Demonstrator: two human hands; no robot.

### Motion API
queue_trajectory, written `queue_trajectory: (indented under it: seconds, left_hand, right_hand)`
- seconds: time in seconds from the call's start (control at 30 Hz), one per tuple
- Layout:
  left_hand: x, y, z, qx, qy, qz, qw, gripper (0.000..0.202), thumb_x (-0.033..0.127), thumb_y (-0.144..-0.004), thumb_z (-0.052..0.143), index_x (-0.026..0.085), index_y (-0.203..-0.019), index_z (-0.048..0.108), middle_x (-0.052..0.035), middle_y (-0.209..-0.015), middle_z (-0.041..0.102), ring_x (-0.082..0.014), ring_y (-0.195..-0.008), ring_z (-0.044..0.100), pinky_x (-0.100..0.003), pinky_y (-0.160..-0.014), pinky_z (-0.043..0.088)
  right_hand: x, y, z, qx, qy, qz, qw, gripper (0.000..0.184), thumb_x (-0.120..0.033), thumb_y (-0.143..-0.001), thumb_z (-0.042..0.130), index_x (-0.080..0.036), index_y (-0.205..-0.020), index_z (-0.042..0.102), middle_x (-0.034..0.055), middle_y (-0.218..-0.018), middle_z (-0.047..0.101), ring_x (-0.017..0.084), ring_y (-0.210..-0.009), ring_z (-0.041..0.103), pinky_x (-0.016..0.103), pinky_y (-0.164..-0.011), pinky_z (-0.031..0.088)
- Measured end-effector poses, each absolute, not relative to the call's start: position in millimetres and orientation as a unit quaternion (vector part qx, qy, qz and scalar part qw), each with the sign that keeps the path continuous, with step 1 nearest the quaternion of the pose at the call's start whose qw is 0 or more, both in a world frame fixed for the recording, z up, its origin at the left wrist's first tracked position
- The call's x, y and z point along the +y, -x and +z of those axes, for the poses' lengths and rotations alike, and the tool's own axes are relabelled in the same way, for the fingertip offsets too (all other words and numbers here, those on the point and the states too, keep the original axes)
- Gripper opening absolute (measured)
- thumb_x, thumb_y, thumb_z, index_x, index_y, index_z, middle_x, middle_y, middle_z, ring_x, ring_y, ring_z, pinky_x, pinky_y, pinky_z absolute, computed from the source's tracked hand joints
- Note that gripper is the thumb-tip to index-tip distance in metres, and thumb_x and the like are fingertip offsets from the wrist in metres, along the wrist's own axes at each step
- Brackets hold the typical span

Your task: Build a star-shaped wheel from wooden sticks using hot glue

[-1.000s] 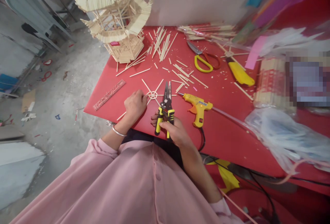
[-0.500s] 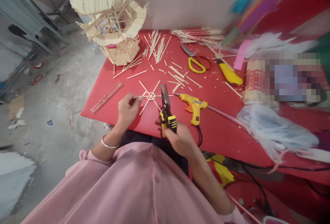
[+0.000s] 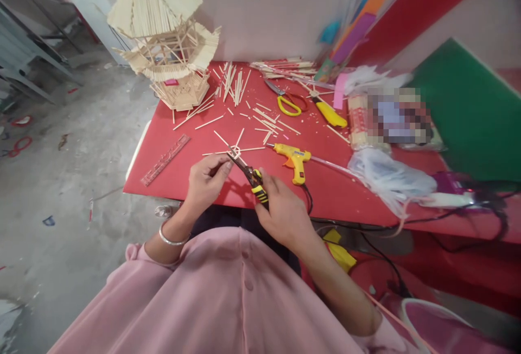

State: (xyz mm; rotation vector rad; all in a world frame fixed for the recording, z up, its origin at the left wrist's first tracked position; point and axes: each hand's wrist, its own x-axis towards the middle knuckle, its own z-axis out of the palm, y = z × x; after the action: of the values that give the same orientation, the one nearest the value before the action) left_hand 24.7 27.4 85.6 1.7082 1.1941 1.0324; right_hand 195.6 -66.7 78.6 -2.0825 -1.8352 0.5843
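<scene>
My right hand [image 3: 280, 210] grips the yellow-and-black handles of metal snips [image 3: 249, 172], whose blades point up and left toward a small star-shaped frame of thin wooden sticks [image 3: 235, 150] lying on the red table [image 3: 211, 180]. My left hand [image 3: 207, 180] pinches a spoke of that stick frame near the blade tips, fingers curled. A silver bangle [image 3: 169, 239] circles my left wrist.
A yellow glue gun [image 3: 292, 157] lies right of the snips, its cord running off the table's front edge. Loose sticks [image 3: 232, 82], yellow scissors [image 3: 287, 103], a yellow knife [image 3: 330, 115], a red ruler [image 3: 165, 152], a stick-built pagoda model [image 3: 163, 44] and plastic bags [image 3: 386, 177] crowd the table.
The snips have tilted from upright to pointing left at the stick frame. My left hand lifted from the table to pinch a spoke. The camera view shifted upward and right.
</scene>
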Motion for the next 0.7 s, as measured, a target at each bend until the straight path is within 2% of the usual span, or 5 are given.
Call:
queue_trajectory:
  seconds: [0.23, 0.7]
  left_hand:
    - [25.2, -20.1, 80.4, 0.412, -0.694, 0.447, 0.386, 0.022, 0.031, -0.088, 0.062, 0.016, -0.087, 0.077, -0.0031, -0.076, 0.073, -0.0120, -0.065, 0.060, -0.022, -0.063, 0.047]
    - [24.5, -19.9, 90.0, 0.382, -0.713, 0.451, 0.376, 0.021, 0.029, -0.090, 0.060, 0.015, -0.084, 0.074, -0.0007, -0.070, 0.066, -0.0097, -0.061, 0.053, -0.021, -0.059, 0.041]
  right_hand:
    - [-73.9, -188.2, 83.2, -0.661, 0.725, 0.144, 0.130, 0.066, -0.024, -0.087, 0.049, -0.011, -0.152, 0.042, 0.0192, -0.130, 0.063, 0.033, -0.113, 0.063, 0.044, -0.090, 0.053]
    - [-70.9, -188.4, 88.8, -0.669, 0.719, 0.130, 0.135, 0.066, -0.028, -0.091, 0.049, -0.012, -0.154, 0.038, 0.0184, -0.133, 0.061, 0.032, -0.116, 0.061, 0.043, -0.092, 0.052]
